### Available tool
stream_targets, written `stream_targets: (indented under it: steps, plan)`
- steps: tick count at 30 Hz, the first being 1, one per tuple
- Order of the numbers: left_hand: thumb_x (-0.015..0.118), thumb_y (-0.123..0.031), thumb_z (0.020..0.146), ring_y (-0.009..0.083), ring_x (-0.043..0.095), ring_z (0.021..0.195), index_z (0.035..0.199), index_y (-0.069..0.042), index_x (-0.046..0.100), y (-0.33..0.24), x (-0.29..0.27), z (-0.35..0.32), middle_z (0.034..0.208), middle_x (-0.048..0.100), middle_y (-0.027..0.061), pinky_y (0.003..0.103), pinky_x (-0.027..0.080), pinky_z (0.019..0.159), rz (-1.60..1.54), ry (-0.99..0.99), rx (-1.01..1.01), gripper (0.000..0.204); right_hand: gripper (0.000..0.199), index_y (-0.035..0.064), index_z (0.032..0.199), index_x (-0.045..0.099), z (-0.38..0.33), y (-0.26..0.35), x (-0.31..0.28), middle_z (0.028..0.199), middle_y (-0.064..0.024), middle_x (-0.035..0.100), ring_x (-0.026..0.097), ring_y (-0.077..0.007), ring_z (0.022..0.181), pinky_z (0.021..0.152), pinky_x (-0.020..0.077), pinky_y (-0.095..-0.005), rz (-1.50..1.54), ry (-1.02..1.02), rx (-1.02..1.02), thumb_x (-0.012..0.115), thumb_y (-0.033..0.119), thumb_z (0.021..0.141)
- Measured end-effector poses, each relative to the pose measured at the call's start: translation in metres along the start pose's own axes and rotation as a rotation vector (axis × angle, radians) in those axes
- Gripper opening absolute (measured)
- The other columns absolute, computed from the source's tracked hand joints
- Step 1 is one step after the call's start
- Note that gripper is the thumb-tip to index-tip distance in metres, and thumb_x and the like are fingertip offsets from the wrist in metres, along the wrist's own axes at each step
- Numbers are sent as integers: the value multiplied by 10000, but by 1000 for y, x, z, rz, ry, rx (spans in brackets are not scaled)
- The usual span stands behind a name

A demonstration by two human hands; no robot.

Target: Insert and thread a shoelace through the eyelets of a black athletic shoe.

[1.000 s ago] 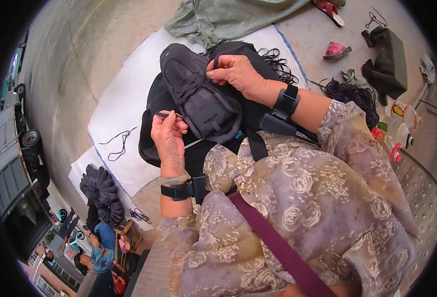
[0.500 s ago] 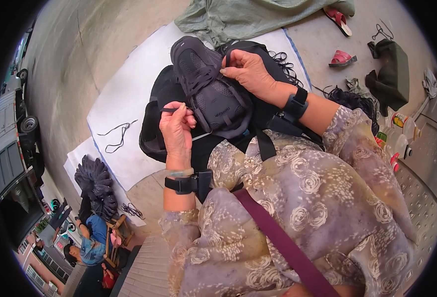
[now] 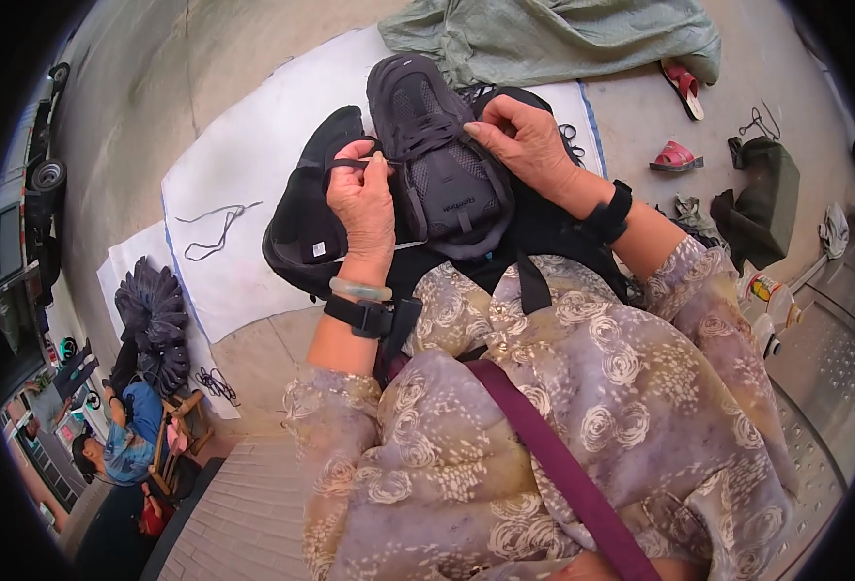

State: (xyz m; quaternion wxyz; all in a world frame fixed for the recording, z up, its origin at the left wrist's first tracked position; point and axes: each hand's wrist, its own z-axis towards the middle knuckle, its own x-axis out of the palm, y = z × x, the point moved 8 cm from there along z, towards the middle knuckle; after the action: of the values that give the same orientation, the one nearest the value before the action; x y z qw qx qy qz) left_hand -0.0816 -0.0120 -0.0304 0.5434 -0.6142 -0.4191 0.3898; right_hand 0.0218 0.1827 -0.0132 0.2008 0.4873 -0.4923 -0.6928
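Observation:
A dark grey mesh shoe [image 3: 454, 194] lies on black fabric over my lap, its toe-like rounded end toward me and dark laces crossed over its middle. My left hand [image 3: 362, 215] is closed beside the shoe's left edge, pinching a dark shoelace [image 3: 340, 164] between thumb and fingers. On the other side, my right hand [image 3: 532, 150] has thumb and forefinger pressed together at the lacing. It seems to grip the lace there, though the fingers hide most of it. Another black shoe [image 3: 303, 218] rests left of my left hand.
A white sheet [image 3: 229, 165] covers the ground, with a loose lace [image 3: 219, 232] on it. Dark shoe pieces are piled [image 3: 151, 305] at left. Green cloth [image 3: 553, 44] lies at the far side, near red slippers [image 3: 677, 155]. A person [image 3: 127, 436] sits at lower left.
My left hand has moved up and closer to the shoe's lacing, still with the lace. My right hand has come in lower along the lacing. The whole view has shifted slightly.

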Motion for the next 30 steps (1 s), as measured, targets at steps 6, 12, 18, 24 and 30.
stream_targets:
  steps: [6, 12, 18, 24, 30]
  plan:
    - [562, -33, 836, 44, 519, 661, 994, 13, 552, -3, 0, -1, 728, 588, 17, 183, 424, 622, 121, -29, 73, 165, 108, 168, 821, 650, -11, 68, 38, 777, 26, 530, 507, -152, 794, 744, 327, -340, -430, 135, -581, 646, 178, 713]
    - [573, -30, 827, 47, 518, 630, 984, 12, 566, -7, 0, -1, 715, 598, 6, 189, 421, 588, 217, -55, 144, 162, 189, 135, 919, 645, -3, 64, 53, 816, -2, 543, 524, -179, 833, 791, 323, -336, -491, 207, -453, 650, 176, 735]
    - [580, -28, 822, 47, 518, 619, 971, -3, 592, -33, 7, -9, 714, 589, -2, 201, 424, 554, 384, -34, 428, 151, 222, 132, 939, 639, 0, 59, 54, 824, -5, 553, 533, -191, 840, 788, 325, -341, -463, 226, -406, 663, 186, 726]
    - [573, -41, 825, 39, 495, 589, 993, -13, 580, -11, 7, 1, 675, 547, -16, 188, 417, 531, 302, 132, 163, 170, 214, 150, 926, 661, 3, 49, 53, 835, -4, 579, 543, -199, 884, 790, 326, -370, -392, 257, -331, 654, 218, 723]
    - [579, -31, 778, 77, 502, 567, 956, 5, 562, -5, 9, 13, 648, 548, 24, 240, 435, 545, 256, 147, 152, 183, 207, 109, 910, 645, -2, 58, 48, 764, -3, 556, 543, -192, 795, 761, 333, -321, -375, 180, -424, 678, 157, 712]
